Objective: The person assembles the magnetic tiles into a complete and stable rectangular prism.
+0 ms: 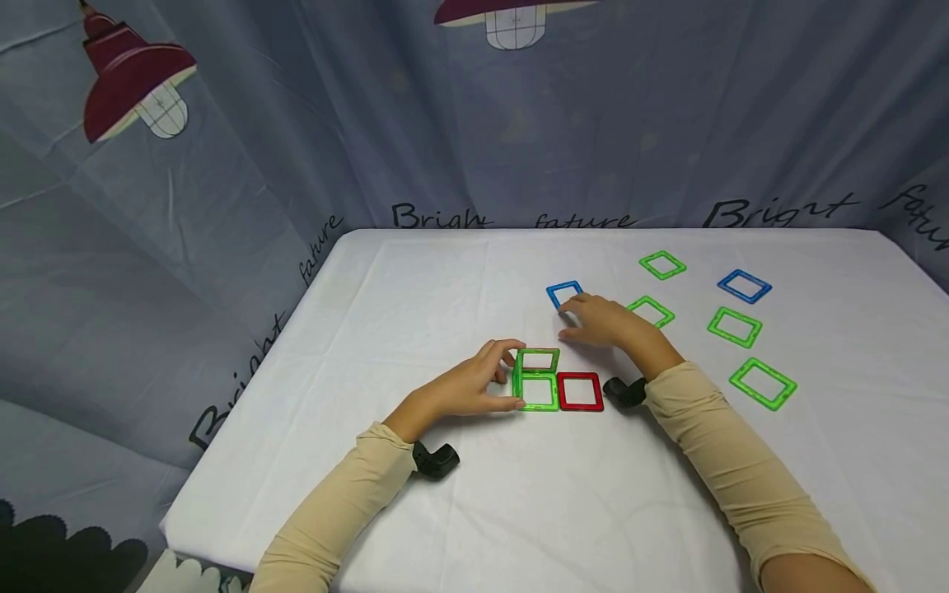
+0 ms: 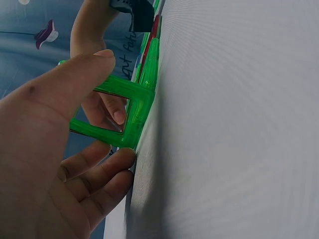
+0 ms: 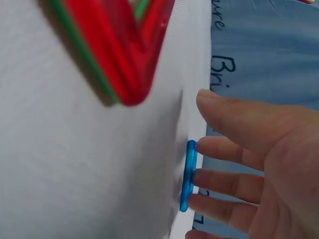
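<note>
My left hand (image 1: 474, 383) grips an upright green square magnetic tile (image 2: 134, 114) between thumb and fingers, at the left side of a small joined group. In that group a green tile (image 1: 539, 407) lies flat, another green tile (image 1: 538, 352) stands at its back edge, and a red square tile (image 1: 581, 408) lies to its right. Farther back, my right hand (image 1: 604, 319) reaches over a blue tile (image 1: 563, 287) lying on the table. Its fairly straight fingertips touch the blue tile (image 3: 188, 174) in the right wrist view, with the thumb held apart.
Several loose tiles lie to the right on the white-covered table (image 1: 445, 511): green ones (image 1: 764, 403) and a blue one (image 1: 745, 298). One green tile (image 1: 652, 301) is partly behind my right hand. A grey-blue printed curtain (image 1: 593, 123) hangs behind the table.
</note>
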Motion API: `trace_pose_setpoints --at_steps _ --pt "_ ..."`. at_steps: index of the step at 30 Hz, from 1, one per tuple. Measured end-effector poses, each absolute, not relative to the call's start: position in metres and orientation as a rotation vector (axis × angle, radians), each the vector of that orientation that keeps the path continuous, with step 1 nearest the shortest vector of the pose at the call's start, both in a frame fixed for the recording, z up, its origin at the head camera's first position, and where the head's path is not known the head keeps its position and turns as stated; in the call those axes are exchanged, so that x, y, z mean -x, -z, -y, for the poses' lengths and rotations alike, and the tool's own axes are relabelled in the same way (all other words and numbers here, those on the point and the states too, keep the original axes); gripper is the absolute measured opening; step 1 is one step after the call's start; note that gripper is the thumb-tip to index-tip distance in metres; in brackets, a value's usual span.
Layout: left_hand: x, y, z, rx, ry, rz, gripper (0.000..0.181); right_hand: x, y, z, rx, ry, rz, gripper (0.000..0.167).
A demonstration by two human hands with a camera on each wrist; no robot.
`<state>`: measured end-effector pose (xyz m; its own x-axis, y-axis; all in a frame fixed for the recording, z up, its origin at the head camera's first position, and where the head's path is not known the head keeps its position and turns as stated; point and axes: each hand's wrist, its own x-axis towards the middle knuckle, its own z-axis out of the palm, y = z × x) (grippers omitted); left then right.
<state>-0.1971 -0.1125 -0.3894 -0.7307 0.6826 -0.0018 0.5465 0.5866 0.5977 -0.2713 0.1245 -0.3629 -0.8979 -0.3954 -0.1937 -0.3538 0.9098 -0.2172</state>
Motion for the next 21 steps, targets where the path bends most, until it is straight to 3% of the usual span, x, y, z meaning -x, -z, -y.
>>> trace_pose_setpoints --at_steps 21 --pt "0.197 0.390 0.111 -1.026 -0.861 -2.589 0.079 0.272 0.351 -0.125 0.586 0.195 -2.836 0.055"
